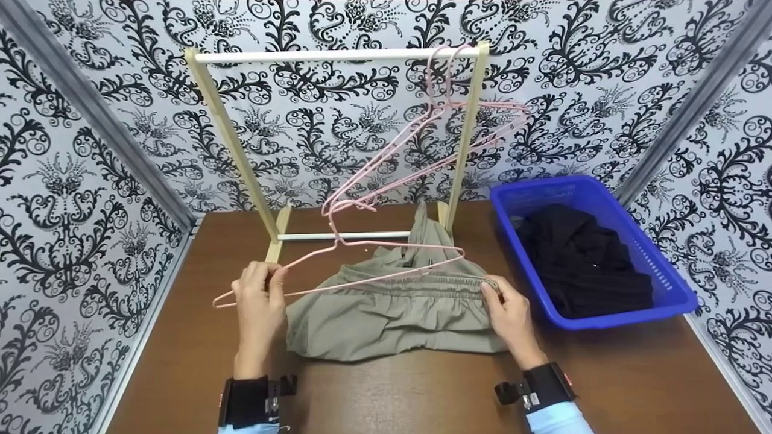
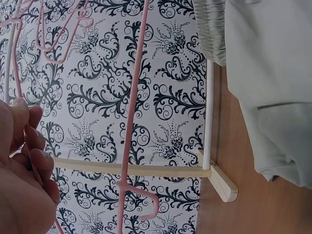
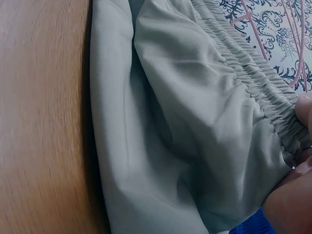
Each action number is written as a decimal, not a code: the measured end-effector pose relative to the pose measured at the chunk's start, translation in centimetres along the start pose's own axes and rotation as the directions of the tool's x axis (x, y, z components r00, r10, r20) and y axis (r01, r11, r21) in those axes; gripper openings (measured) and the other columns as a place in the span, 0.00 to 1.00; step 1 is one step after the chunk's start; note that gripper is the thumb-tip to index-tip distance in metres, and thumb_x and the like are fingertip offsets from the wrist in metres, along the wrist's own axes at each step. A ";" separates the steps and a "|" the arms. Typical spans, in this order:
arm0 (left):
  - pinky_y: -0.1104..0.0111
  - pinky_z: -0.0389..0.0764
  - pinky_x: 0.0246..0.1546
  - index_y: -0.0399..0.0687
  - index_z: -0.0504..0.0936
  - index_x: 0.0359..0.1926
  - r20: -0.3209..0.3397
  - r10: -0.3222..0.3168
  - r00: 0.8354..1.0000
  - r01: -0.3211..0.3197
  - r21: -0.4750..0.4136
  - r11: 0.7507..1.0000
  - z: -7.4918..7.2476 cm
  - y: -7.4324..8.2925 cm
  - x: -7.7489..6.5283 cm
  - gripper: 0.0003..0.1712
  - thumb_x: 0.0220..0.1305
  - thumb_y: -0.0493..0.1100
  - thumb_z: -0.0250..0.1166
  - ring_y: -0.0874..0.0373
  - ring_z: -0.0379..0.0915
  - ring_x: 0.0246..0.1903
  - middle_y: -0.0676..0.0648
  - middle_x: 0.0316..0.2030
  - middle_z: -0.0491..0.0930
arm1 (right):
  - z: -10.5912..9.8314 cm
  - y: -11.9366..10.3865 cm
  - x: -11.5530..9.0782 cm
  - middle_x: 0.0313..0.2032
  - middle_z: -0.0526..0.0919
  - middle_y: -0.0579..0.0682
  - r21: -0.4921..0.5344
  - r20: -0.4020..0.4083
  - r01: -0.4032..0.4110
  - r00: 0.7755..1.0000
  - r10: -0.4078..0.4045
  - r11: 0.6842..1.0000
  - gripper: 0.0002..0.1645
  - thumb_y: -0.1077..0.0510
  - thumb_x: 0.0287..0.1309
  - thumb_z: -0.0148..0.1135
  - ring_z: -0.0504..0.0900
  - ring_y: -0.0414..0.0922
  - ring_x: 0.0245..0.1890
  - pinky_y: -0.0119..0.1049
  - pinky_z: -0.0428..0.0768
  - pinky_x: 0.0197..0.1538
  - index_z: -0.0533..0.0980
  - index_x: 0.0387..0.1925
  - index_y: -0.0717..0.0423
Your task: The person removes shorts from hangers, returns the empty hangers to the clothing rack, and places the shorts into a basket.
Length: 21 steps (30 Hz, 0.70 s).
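Observation:
In the head view my left hand grips the left arm of a pink clothes hanger, thumb over the wire. The hanger is held tilted above a grey-green garment with a gathered elastic waistband. At the waistband's right end, my right hand pinches the elastic between thumb and fingers. The right wrist view shows that waistband running up to the fingertips, with loose folds of cloth beneath it. Seen from the left wrist, curled fingers hold the hanger wire, and its long bottom bar crosses the view.
Behind the garment stands a wooden rack with a white rail. Pink hangers hang near its right end. A blue basket holding dark clothes stands on the brown table at the right. Patterned walls enclose the table.

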<state>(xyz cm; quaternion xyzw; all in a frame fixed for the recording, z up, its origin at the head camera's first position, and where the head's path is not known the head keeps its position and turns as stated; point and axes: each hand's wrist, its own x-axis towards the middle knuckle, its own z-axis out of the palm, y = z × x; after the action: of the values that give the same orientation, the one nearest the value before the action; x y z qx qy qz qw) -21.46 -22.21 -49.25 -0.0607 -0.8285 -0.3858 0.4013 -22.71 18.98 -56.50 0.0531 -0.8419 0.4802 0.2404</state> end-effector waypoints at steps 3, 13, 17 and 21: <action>0.58 0.55 0.40 0.34 0.80 0.32 -0.011 -0.001 1.000 0.001 0.016 1.000 -0.2 -0.1 -0.1 0.05 0.66 0.29 0.67 0.47 0.69 0.31 0.42 0.27 0.74 | 0.1 0.0 -0.1 0.33 0.86 0.49 0.008 -0.002 0.005 1.000 -0.005 1.000 0.07 0.63 0.69 0.64 0.77 0.37 0.31 0.24 0.72 0.38 0.85 0.45 0.58; 0.54 0.56 0.41 0.33 0.80 0.32 -0.042 -0.038 0.998 0.040 0.037 0.999 -0.6 -0.3 -0.4 0.05 0.66 0.28 0.65 0.44 0.69 0.32 0.40 0.28 0.75 | 0.8 0.0 -0.8 0.28 0.80 0.45 0.035 0.002 0.081 0.997 -0.081 0.996 0.09 0.66 0.66 0.65 0.74 0.35 0.27 0.24 0.71 0.34 0.84 0.46 0.59; 0.54 0.57 0.41 0.33 0.80 0.32 -0.054 -0.039 0.998 0.041 0.047 0.998 -0.9 -0.4 -0.3 0.04 0.66 0.28 0.66 0.43 0.70 0.33 0.39 0.28 0.75 | 0.9 0.0 -0.8 0.31 0.84 0.50 -0.010 -0.006 0.148 0.989 -0.148 0.989 0.12 0.69 0.63 0.66 0.76 0.34 0.29 0.23 0.72 0.36 0.84 0.48 0.64; 0.53 0.57 0.42 0.33 0.80 0.31 -0.073 -0.047 0.996 0.050 0.052 0.997 -1.2 -0.6 -0.1 0.05 0.66 0.29 0.66 0.42 0.70 0.33 0.40 0.28 0.75 | 0.8 -0.2 -0.5 0.40 0.87 0.55 -0.071 0.026 0.172 0.985 -0.170 0.983 0.16 0.69 0.62 0.65 0.77 0.36 0.29 0.28 0.74 0.35 0.83 0.52 0.65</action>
<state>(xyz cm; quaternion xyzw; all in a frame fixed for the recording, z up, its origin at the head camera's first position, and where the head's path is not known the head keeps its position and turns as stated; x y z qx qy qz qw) -20.88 -23.41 -49.19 -0.0158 -0.8248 -0.3750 0.4229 -22.46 18.10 -56.95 0.1212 -0.8536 0.4262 0.2740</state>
